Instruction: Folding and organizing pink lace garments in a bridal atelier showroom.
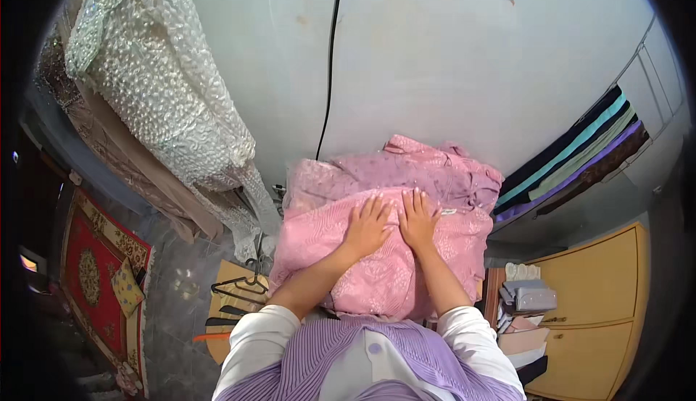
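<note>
A pink patterned garment (375, 287) lies spread in front of me over a surface that it hides. My left hand (367, 227) rests flat on its upper part, fingers apart. Just to the right, my right hand (417, 220) is also laid palm down on the pink cloth, fingers slightly spread. Neither hand grips the fabric. A small white label (448, 212) shows right of my right hand. Behind the pink cloth lies a mauve fabric (375, 175) with small dots, and another pink bundle (424, 145) is against the wall.
A white beaded gown (163, 86) hangs at the left. Black hangers (239, 287) lie on a wooden surface (217, 346). Folded cloths hang from a wall rack (647, 45) at the right, above a yellow wooden cabinet (587, 281). A red rug (103, 270) covers floor at far left.
</note>
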Tool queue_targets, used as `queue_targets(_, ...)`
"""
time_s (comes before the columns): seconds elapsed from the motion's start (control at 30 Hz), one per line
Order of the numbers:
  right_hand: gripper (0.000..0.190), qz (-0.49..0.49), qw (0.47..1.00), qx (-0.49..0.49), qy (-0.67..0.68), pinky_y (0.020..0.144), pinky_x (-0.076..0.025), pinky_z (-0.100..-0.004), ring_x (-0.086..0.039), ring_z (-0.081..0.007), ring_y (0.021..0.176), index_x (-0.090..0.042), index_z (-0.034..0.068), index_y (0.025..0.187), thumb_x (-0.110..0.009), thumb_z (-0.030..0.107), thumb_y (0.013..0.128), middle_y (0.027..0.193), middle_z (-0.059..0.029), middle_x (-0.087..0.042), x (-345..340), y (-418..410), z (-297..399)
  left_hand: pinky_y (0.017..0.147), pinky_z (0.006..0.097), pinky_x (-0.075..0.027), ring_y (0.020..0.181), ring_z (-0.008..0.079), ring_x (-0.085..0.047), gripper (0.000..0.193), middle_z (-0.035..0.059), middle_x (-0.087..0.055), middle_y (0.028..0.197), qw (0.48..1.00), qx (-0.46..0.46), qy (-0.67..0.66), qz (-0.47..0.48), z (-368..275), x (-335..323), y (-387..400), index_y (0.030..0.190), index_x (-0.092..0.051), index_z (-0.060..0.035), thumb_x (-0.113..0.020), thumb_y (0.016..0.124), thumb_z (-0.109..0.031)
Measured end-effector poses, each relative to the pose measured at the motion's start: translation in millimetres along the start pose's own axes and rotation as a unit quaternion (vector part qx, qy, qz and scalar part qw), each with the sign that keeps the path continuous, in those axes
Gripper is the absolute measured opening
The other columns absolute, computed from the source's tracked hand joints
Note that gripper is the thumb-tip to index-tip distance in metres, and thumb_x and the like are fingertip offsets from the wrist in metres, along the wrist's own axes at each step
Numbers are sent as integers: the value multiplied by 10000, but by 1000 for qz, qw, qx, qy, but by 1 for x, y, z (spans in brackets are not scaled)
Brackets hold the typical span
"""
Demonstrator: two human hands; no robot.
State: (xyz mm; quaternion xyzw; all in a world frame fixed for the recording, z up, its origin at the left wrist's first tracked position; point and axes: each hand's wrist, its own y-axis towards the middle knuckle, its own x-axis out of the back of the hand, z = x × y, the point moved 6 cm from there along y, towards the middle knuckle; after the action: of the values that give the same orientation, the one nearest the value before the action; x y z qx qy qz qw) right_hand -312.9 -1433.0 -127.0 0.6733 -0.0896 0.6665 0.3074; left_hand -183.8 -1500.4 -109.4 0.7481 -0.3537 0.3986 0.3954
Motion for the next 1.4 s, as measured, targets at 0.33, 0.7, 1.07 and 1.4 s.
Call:
queue_targets(0.33,514,5,1000,-3,-13,1021,-102,-669,-262,-268,1375,-377,257,1400,-431,389,906,1484,-73,-307,-28,1,-7,1012,635,-207,1360,279,-265,629,94,-289,1485,996,33,-22,81,38,-55,-30,1408,-342,-114,-501,874,-408)
queue_targets(0.7,510,-22,999,19,-17,1039,29,-610,-253,-262,1374,-393,210,1402,-407,369,918,1496,-96,-284,-37,3,-7,971,643,-239,1314,414,-285,636,255,-297,1433,802,589,95,-42,189,46,-243,1377,-388,-93,-467,880,-481)
queue_targets(1.07,541,14,1000,-3,13,1030,-70,-653,-224,-274,1387,-372,235,1406,-449,362,886,1501,-81,-268,-34,1,-7,1038,557,-243,1325,313,-308,660,136,-339,1438,995,90,12,34,37,-15,-38,1388,-359,-92,-555,830,-386)
queue_targets(1.4,536,-19,1000,2,-2,1029,-98,-651,-270,-258,1368,-402,277,1388,-473,384,868,1491,-61,-296,-35,0,-7,1018,646,-170,1344,276,-313,574,80,-339,1465,1000,17,8,22,80,-43,-49,1406,-370,-211,-517,875,-373)
